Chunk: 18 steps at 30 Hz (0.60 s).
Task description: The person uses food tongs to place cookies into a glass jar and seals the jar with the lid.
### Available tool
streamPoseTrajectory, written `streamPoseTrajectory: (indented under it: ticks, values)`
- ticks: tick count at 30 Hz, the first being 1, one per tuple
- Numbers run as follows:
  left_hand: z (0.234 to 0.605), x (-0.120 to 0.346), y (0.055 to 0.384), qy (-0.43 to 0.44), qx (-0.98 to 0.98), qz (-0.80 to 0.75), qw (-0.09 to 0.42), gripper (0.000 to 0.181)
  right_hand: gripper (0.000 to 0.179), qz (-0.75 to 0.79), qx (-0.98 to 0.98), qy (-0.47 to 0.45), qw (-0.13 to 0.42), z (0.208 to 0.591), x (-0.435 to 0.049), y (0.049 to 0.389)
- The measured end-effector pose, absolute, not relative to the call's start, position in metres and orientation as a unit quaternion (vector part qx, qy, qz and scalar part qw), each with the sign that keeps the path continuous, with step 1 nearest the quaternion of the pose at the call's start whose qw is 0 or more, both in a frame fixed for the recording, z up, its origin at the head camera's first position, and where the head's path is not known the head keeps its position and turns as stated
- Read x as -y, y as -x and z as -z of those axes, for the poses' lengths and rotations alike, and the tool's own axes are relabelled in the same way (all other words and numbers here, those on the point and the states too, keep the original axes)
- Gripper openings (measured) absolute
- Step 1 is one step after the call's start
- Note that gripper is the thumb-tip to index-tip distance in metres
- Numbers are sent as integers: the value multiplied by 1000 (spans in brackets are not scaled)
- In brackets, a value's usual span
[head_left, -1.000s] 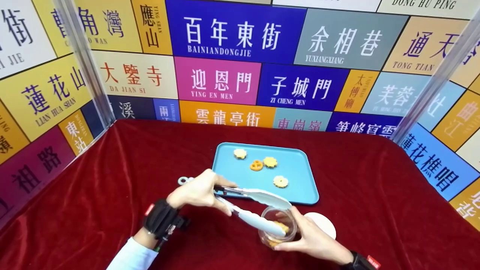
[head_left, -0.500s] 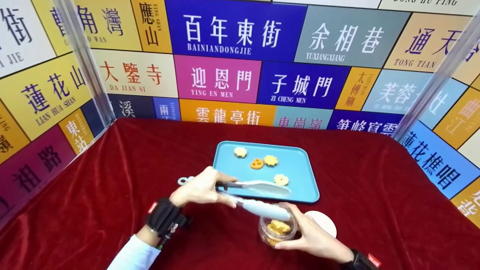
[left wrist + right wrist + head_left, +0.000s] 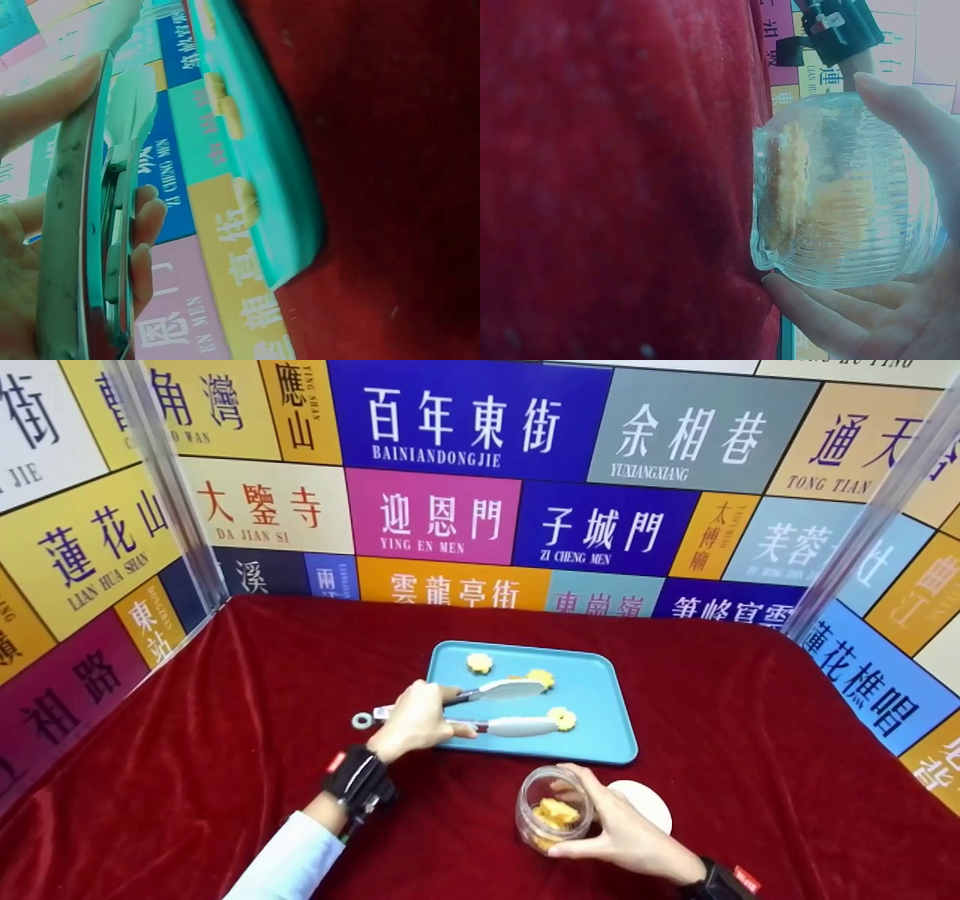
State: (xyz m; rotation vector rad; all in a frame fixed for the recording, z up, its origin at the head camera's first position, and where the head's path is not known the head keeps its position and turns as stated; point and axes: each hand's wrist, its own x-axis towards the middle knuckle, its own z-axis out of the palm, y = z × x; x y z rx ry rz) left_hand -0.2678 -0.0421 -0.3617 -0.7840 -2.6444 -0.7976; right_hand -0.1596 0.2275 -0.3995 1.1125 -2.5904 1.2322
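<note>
Food tongs point(image 3: 519, 726), gripped by left fingers point(image 3: 142, 277); ribbed jar point(image 3: 855, 135), encircled by right fingers point(image 3: 804, 306); flower-shaped cookie point(image 3: 566, 720), ahead of left fingers, could crack if over-squeezed

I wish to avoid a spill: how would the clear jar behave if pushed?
The clear jar would probably hold its shape, as its ribbed wall looks rigid. Its squat form suggests it might resist tipping, especially with the right hand around it. If tipped, its open mouth could spill cookies.
</note>
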Motion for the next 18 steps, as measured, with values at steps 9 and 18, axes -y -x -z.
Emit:
streamPoseTrajectory:
  ticks: [9, 18]
  values:
    - [372, 18, 276, 238, 935, 244, 100, 40, 70, -397, 844, -358, 36, 399, -228, 159]
    - [379, -1, 281, 231, 940, 231, 98, 38, 72, -401, 842, -360, 34, 399, -227, 159]
